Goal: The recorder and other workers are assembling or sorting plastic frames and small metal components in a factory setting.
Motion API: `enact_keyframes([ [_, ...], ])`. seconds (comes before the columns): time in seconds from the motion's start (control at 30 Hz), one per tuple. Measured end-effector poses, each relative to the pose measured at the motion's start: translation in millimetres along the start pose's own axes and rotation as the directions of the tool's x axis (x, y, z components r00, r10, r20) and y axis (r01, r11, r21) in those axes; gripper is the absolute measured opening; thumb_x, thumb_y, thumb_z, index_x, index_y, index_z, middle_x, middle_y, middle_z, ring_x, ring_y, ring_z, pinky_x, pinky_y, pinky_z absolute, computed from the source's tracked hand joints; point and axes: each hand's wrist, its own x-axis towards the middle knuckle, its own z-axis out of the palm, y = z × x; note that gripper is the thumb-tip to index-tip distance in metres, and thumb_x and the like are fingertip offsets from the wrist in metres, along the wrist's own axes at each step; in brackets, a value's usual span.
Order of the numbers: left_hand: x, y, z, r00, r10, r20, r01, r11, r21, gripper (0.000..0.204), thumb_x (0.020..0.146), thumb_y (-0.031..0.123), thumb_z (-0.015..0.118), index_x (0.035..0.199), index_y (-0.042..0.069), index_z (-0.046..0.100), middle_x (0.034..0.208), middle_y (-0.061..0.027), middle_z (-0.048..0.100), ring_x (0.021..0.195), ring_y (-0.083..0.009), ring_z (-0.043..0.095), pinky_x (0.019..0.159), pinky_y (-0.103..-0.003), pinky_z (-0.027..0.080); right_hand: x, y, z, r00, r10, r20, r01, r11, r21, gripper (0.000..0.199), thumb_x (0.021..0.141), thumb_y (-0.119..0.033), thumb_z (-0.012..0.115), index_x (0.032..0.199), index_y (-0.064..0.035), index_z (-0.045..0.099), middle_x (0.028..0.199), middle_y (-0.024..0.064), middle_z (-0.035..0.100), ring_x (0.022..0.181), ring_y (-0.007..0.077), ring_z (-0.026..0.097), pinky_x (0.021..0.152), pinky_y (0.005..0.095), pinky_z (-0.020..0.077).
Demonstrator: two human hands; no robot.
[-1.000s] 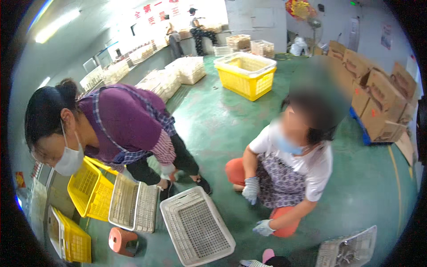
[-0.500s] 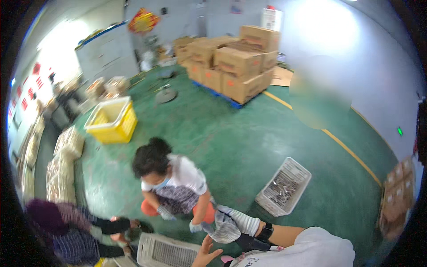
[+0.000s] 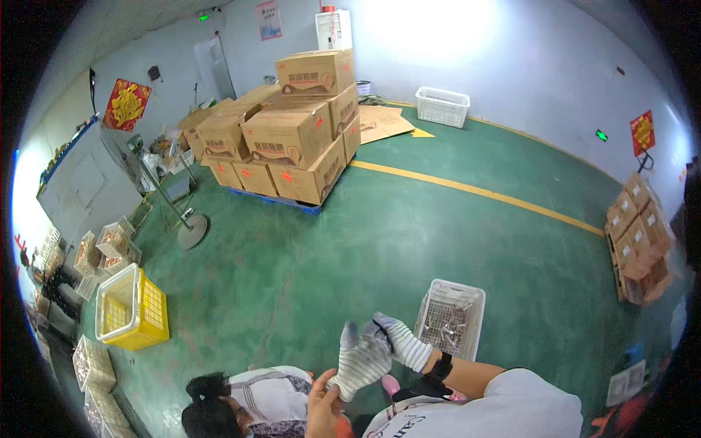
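A grey-and-white striped knit glove (image 3: 363, 367) hangs between my two hands near the lower middle. My right hand (image 3: 401, 343) wears a matching glove and grips the loose one near its finger end; a black strap circles that wrist. Bare, my left hand (image 3: 325, 405) meets the cuff of the loose glove, thumb and fingers closed at its edge. Behind my right hand, on the floor, a white plastic crate (image 3: 471, 321) holds a heap of small pale pieces that I cannot name.
A co-worker (image 3: 252, 398) is low at the bottom, left of my hands. Left stand a yellow crate (image 3: 150, 314) and several filled white crates (image 3: 93, 365). Cartons (image 3: 292, 131) are stacked on a blue pallet ahead, beside a fan (image 3: 193, 230). More cartons (image 3: 639, 233) stand far right.
My view has swung up and rightward, so the co-worker sits lower and the near white crate has left the picture. My left hand has gone from spread fingers to the glove's cuff.
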Motion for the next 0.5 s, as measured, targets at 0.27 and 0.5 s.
enact_keyframes([
  [0.27, 120, 85, -70, 0.919, 0.378, -0.107, -0.289, 0.835, 0.468, 0.034, 0.091, 0.013, 0.048, 0.124, 0.005, 0.048, 0.082, -0.0042, 0.061, 0.060, -0.0092, 0.053, 0.053, -0.020, 0.043, 142, -8, 80, 0.708, -0.547, 0.447, 0.475, -0.100, -0.874, 0.032, 0.081, -0.029, 0.058, 0.097, -0.0014, 0.058, 0.092, 0.0168, 0.060, 0.085, 0.0305, 0.058, 0.075, 0.0382, 0.0465],
  [0.5, 248, 153, -130, 0.971, 0.218, -0.097, -0.208, 0.973, 0.102, 0.056, 0.094, 0.041, 0.037, 0.138, 0.008, 0.027, 0.126, -0.0128, 0.045, 0.114, -0.0289, 0.045, 0.093, -0.041, 0.037, 237, 42, 224, 0.780, 0.228, 0.582, 0.625, -0.322, -0.711, 0.041, 0.080, -0.037, 0.056, 0.098, -0.0007, 0.052, 0.094, 0.0192, 0.058, 0.085, 0.0371, 0.058, 0.072, 0.0412, 0.0478],
])
